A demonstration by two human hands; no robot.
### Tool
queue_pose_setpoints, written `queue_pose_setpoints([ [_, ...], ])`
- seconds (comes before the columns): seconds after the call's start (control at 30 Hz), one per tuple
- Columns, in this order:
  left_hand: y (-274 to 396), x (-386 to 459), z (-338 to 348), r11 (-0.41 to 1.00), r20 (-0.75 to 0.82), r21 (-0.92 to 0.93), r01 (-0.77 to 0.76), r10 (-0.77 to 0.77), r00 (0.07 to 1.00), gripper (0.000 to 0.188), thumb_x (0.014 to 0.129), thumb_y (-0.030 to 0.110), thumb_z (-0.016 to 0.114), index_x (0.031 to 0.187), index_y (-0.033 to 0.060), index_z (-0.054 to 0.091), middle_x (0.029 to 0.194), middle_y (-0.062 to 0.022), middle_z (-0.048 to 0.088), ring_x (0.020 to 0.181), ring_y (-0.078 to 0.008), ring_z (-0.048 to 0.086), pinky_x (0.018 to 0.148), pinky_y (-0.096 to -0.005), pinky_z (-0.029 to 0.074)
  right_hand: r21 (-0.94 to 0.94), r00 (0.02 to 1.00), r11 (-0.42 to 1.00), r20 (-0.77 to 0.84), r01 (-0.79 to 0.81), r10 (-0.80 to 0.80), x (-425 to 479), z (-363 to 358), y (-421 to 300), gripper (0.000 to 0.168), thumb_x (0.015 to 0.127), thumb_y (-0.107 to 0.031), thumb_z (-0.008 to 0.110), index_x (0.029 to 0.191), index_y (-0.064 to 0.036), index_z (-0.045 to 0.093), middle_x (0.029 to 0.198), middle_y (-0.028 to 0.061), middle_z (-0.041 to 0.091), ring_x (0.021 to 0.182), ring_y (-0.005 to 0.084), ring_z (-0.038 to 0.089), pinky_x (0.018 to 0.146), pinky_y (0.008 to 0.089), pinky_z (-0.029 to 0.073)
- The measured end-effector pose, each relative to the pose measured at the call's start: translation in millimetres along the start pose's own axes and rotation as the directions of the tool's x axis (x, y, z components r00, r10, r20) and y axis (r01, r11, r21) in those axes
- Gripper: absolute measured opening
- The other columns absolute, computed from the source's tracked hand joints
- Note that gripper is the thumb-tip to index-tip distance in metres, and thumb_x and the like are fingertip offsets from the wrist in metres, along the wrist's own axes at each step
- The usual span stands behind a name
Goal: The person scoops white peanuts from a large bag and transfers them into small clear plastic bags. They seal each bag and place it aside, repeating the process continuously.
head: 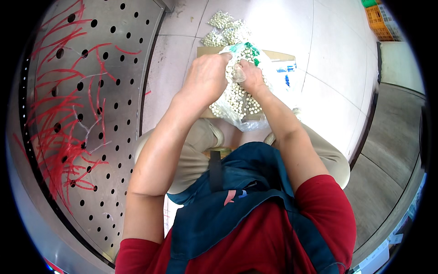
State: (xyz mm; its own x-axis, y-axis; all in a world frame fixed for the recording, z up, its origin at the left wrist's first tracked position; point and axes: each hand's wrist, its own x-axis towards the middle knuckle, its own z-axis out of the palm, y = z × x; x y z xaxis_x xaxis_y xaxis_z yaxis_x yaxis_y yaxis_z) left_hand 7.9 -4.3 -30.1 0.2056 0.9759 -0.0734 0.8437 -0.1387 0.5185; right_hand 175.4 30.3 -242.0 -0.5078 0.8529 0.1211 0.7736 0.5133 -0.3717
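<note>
A large clear plastic bag (244, 125) with green print lies open between my feet, full of pale round pieces (236, 97) that look like lotus seeds. My left hand (209, 73) grips the bag's left side near its mouth; its fingertips are mostly hidden behind the hand. Inside the mouth, my right hand (251, 76) is over the seeds, its fingers curled at a small piece of clear plastic (239, 74). Whether that is a small bag or a scoop is unclear. Beneath the large bag is a flattened cardboard piece (282, 55).
Several small filled bags (224, 30) lie on the tiled floor (181, 20) beyond the cardboard. To the left stands a perforated metal panel (111, 78) strewn with red plastic strips (61, 150). Orange crates (378, 22) are at the far right, above a grey surface (386, 137).
</note>
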Motion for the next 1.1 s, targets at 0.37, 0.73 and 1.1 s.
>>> queue_pose_setpoints([
  [0.37, -8.6, 2.5, 3.3, 0.99, 0.063, -0.069, 0.124, -0.12, 0.991, 0.048, 0.072, -0.007, 0.048, 0.118, 0.0009, 0.061, 0.112, -0.0215, 0.061, 0.107, -0.0344, 0.058, 0.094, -0.0384, 0.045, 0.666, 0.657, -0.63, 0.687, -0.399, 0.31, -12.1, -12.4, -12.3, 0.021, 0.092, -0.033, 0.055, 0.093, -0.011, 0.059, 0.071, 0.0058, 0.063, 0.048, 0.0177, 0.051, 0.039, 0.0267, 0.038],
  [0.73, -3.0, -3.4, 9.6, 0.986, 0.088, -0.07, 0.153, -0.147, 0.985, 0.049, 0.077, -0.006, 0.049, 0.123, 0.0073, 0.059, 0.109, -0.0211, 0.062, 0.104, -0.0328, 0.06, 0.091, -0.0395, 0.047, 0.38, 0.813, -0.912, 0.475, 0.155, 0.336, -17.1, -101.8, -54.2, 0.026, 0.095, -0.026, 0.045, 0.083, -0.006, 0.057, 0.084, 0.0106, 0.062, 0.078, 0.0292, 0.062, 0.068, 0.0354, 0.059],
  [1.1, 16.9, -4.4, 0.7, 0.972, 0.197, -0.162, 0.171, -0.137, 0.971, 0.055, 0.068, -0.003, 0.055, 0.122, 0.0048, 0.058, 0.102, -0.0248, 0.063, 0.096, -0.0348, 0.062, 0.084, -0.0406, 0.048, 0.893, 0.719, -0.325, 0.002, 0.311, 0.695, 32.1, -154.1, -118.7, 0.036, 0.094, -0.03, 0.056, 0.067, -0.011, 0.043, 0.057, 0.001, 0.041, 0.055, 0.0151, 0.043, 0.054, 0.0297, 0.039],
])
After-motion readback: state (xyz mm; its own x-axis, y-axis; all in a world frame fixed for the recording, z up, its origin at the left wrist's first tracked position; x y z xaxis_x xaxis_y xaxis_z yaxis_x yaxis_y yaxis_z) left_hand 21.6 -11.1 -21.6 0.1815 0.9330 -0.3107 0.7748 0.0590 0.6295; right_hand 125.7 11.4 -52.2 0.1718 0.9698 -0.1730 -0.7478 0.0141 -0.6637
